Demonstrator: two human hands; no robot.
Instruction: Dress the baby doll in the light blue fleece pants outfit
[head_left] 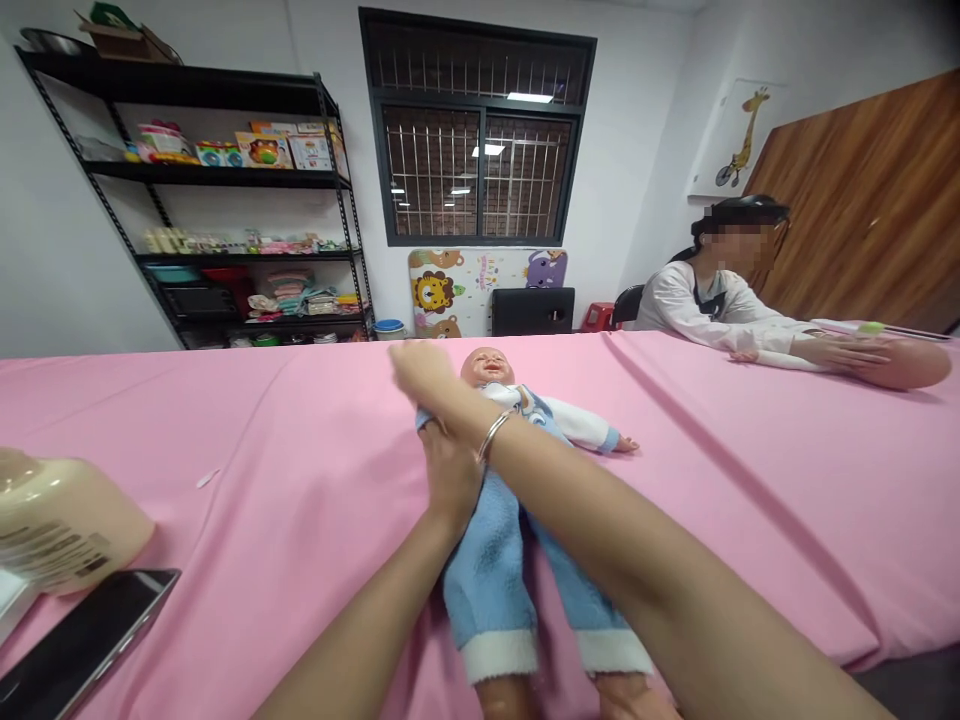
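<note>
the baby doll lies lengthwise at centre frame, head away; the left hand touches its side, the right hand crosses beyond, blurred. i cannot tell either grip's state.

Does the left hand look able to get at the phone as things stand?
Probably yes. The left hand is at the doll, but only pink cloth shows between it and the phone, and the right arm crosses clear of that path.
</note>
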